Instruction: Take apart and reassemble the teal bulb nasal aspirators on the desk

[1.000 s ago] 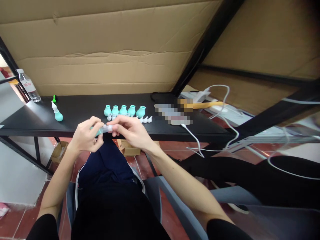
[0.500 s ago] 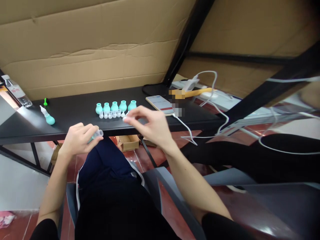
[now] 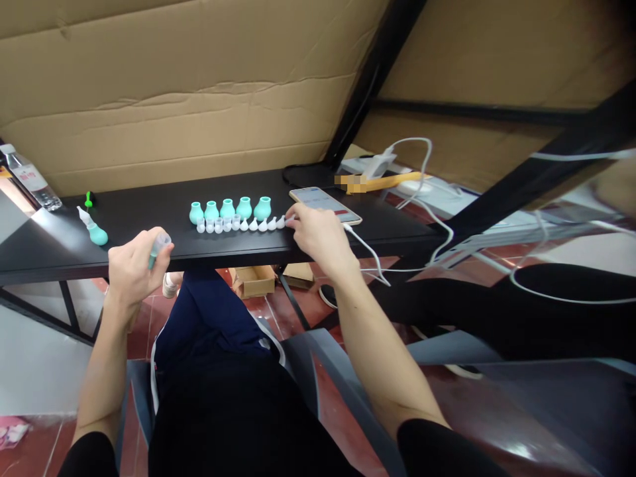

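Note:
My left hand (image 3: 133, 270) is closed around a teal rubber bulb (image 3: 152, 261) with a clear plastic collar (image 3: 161, 242) on top, held in front of the table's edge. Most of the bulb is hidden by the fingers. At the right end of a row of small white pointed nozzles (image 3: 262, 225), my right hand (image 3: 322, 242) pinches the last nozzle (image 3: 289, 221) at table level. Several clear collars (image 3: 218, 226) continue that row to the left. Behind them stand several open-necked teal bulbs (image 3: 244, 208). An assembled bulb with nozzle (image 3: 97, 234) lies at the left.
A phone (image 3: 342, 210) with a white cable (image 3: 370, 248) lies just beyond my right hand. On the black table (image 3: 144, 215), a water bottle (image 3: 32, 179) and a small green object (image 3: 89, 199) are at the left. A person's dark-clothed leg (image 3: 447, 301) is at the right.
My right hand has moved right, from near the row's middle to its far end, uncovering the white nozzles. My left hand has drawn left with the bulb, its collar now tilted up.

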A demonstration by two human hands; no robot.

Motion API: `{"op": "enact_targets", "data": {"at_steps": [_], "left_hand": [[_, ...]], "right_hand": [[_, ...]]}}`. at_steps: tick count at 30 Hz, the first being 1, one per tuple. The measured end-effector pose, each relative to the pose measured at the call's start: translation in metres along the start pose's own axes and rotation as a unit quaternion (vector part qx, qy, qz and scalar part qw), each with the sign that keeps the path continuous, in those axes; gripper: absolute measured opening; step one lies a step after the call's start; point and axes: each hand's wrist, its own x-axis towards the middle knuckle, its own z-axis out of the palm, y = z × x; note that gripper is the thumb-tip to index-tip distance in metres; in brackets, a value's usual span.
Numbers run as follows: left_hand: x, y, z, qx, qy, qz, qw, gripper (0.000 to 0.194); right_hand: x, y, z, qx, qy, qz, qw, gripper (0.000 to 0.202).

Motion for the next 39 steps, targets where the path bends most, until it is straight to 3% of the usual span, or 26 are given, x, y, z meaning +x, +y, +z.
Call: {"op": "enact_targets", "data": {"at_steps": [10, 21, 27, 32, 34, 39], "left_hand": [[0.007, 0.001, 0.0, -0.023, 0.005, 0.029, 0.999, 0.019], [0.001, -0.003, 0.002, -0.059, -0.04, -0.024, 0.997, 0.027], [0.001, -0.003, 0.003, -0.06, -0.052, -0.025, 0.997, 0.026], [0.005, 0.005, 0.007, -0.033, -0.05, 0.019, 0.998, 0.027], [0.007, 0.011, 0.009, -0.011, -0.049, 0.058, 0.997, 0.027], [0.011, 0.031, 0.01, 0.018, -0.089, 0.147, 0.985, 0.028]], "right_hand": [[0.0, 0.001, 0.002, -0.002, 0.006, -0.015, 1.0, 0.042], [-0.005, -0.004, -0.004, -0.042, 0.012, -0.015, 0.999, 0.048], [-0.005, 0.002, 0.003, -0.02, 0.062, -0.05, 0.997, 0.048], [-0.019, -0.02, -0.022, 0.109, 0.163, -0.107, 0.975, 0.035], [-0.032, -0.038, -0.037, 0.209, 0.138, -0.154, 0.956, 0.028], [-0.072, -0.089, -0.052, 0.409, -0.08, -0.256, 0.872, 0.032]]}}
